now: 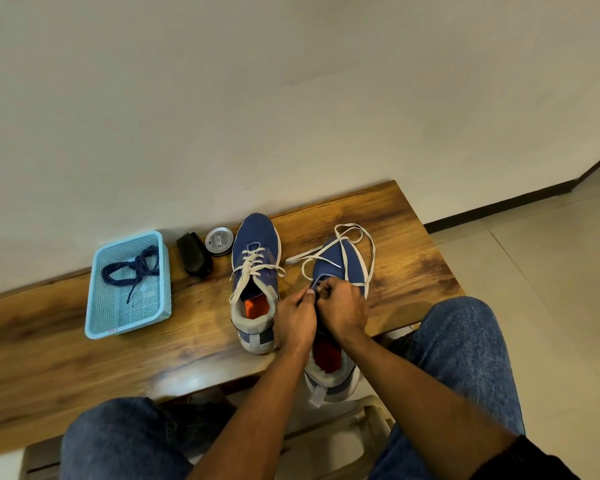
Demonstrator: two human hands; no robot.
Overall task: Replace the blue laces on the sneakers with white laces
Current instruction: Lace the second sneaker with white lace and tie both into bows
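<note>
Two blue sneakers stand on the wooden table. The left sneaker is threaded with a white lace that hangs untied. A loose white lace is draped over the toe of the right sneaker. My left hand and my right hand meet over that shoe's eyelets, fingers curled. My left hand pinches the shoe's eyelet edge and my right hand pinches the lace there. The blue laces lie in a light blue basket at the left.
A black object and a round tin sit by the wall between the basket and the left sneaker. My knees in jeans are at the table's front edge. A tiled floor lies to the right.
</note>
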